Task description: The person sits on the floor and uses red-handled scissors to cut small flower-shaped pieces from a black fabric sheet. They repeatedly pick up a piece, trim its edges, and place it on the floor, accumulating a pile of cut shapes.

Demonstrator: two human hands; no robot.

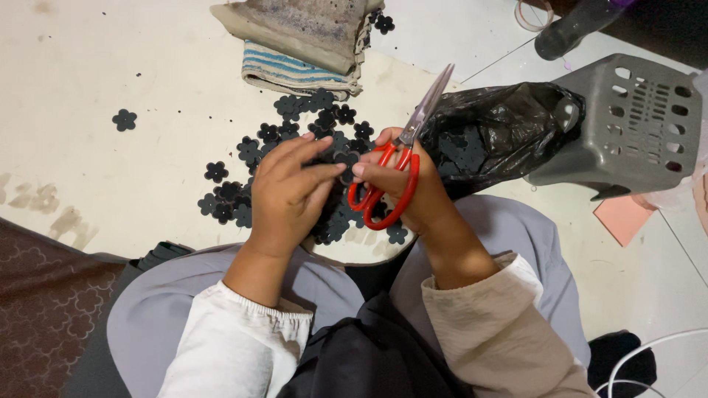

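Note:
My right hand (402, 184) grips red-handled scissors (394, 158), their metal blades pointing up and to the right. My left hand (289, 190) meets it at the fingertips, and both pinch a small dark flower-shaped piece (346, 161). Under and around the hands lies a pile of several dark flower-shaped cutouts (284, 129) on the pale floor (110, 184). One cutout (125, 119) lies apart at the left.
A black plastic bag (501, 133) with more cutouts sits right of the hands, against a tipped grey plastic stool (634, 125). Folded cloths (302, 44) lie beyond the pile. A pink sheet (623, 217), a dark bottle (571, 29) and a patterned mat (44, 309) are nearby.

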